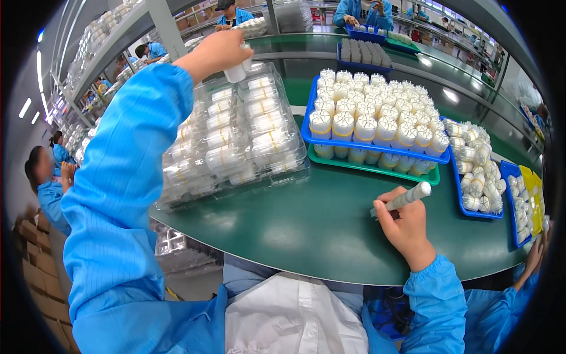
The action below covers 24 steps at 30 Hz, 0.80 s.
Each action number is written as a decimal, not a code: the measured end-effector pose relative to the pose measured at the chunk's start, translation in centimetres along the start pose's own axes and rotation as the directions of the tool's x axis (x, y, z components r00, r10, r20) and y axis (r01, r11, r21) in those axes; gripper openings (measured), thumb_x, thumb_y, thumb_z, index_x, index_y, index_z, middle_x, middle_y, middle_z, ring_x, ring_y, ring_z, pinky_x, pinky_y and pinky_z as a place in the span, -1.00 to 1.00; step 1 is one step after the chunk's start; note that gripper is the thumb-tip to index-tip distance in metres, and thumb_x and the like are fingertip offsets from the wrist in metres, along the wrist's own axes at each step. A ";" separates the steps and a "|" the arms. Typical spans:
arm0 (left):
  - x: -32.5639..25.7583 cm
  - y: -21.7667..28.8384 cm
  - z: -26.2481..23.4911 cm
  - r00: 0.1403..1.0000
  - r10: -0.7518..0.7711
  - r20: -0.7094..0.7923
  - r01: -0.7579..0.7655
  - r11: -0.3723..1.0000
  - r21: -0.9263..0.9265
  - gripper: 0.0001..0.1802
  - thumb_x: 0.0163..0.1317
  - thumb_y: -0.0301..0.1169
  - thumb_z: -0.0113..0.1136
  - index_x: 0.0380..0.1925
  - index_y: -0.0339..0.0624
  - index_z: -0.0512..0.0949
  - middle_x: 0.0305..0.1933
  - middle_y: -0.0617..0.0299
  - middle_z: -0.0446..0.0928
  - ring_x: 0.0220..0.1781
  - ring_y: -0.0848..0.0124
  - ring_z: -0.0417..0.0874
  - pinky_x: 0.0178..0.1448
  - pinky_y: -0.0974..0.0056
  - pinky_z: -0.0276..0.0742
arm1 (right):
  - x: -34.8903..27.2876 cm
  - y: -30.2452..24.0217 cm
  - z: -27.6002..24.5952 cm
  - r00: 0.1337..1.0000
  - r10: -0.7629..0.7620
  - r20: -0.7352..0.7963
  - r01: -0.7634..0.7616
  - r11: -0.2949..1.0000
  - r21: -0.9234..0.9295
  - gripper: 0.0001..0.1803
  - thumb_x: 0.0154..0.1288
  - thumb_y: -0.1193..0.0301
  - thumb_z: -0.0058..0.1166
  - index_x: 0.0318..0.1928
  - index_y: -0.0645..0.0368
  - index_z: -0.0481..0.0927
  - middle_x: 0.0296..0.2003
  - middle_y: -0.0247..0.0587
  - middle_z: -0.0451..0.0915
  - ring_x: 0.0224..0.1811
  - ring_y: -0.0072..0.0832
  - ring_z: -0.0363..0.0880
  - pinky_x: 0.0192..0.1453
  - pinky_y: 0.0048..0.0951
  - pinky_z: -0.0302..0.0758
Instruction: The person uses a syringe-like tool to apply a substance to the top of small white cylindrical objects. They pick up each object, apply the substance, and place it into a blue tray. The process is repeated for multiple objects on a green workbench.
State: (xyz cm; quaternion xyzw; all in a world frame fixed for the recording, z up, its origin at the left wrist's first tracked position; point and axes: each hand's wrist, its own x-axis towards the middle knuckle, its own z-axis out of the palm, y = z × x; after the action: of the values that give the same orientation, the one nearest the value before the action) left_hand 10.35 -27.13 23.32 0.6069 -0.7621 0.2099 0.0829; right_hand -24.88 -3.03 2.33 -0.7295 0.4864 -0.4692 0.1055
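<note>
My left hand [217, 54] is raised over the far left of the table. Its fingers close on a white cylindrical bundle [236, 73], held above a clear plastic tray [298, 158] filled with rows of similar white bundles with yellowish bands. Low over the green table, my right hand [408, 229] grips a thick pale marker pen [407, 197], slanted with its narrow end down to the left. Beyond it, upright white bundles [365, 126] stand packed in a blue tray [377, 150], which rests above a green tray [377, 167].
To the right, a blue tray [482, 213] holds bagged white bundles, beside another blue tray [523, 239] and a yellow sheet [534, 197]. Another person's hand [535, 255] is at the right edge. More trays and people in blue are farther back. Cardboard boxes [41, 265] stand left.
</note>
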 end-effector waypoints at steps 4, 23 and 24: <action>3.4 0.1 2.9 0.974 0.041 0.221 -0.091 0.971 0.220 -0.46 0.34 0.00 0.20 0.02 -0.27 0.65 -0.03 -0.11 0.70 0.06 -0.07 0.70 0.14 -0.05 0.60 | -0.1 0.2 -0.1 1.000 0.018 -0.009 -0.018 0.999 -0.031 -0.85 0.21 0.45 0.37 -0.36 0.21 0.64 -0.53 -0.24 0.62 -0.58 -0.40 0.60 -0.49 -0.39 0.49; 1.6 1.6 6.5 0.983 0.180 0.042 -0.121 0.801 -0.586 -0.09 0.51 0.31 -0.28 0.51 -0.26 0.21 0.59 -0.07 0.20 0.65 0.04 0.09 0.66 0.12 -0.01 | 0.1 0.8 0.2 0.994 -0.108 -0.008 0.107 0.990 -0.097 -0.84 0.18 0.44 0.40 -0.36 0.19 0.64 -0.52 -0.25 0.60 -0.56 -0.34 0.58 -0.47 -0.33 0.47; 0.9 2.7 5.1 0.980 0.197 0.025 -0.139 0.771 -0.621 -0.13 0.53 0.24 -0.20 0.48 -0.32 0.24 0.57 -0.07 0.24 0.63 0.07 0.14 0.64 0.14 0.04 | 0.0 1.0 0.1 0.995 -0.102 -0.005 0.101 0.988 -0.121 -0.84 0.18 0.43 0.40 -0.35 0.19 0.64 -0.53 -0.25 0.59 -0.56 -0.34 0.58 -0.47 -0.32 0.47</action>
State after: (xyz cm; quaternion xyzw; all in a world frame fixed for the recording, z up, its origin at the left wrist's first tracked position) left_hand 8.20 -29.63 18.48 0.4846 -0.8428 -0.0706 0.2235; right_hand -25.43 -3.63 1.67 -0.7556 0.4766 -0.4480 0.0345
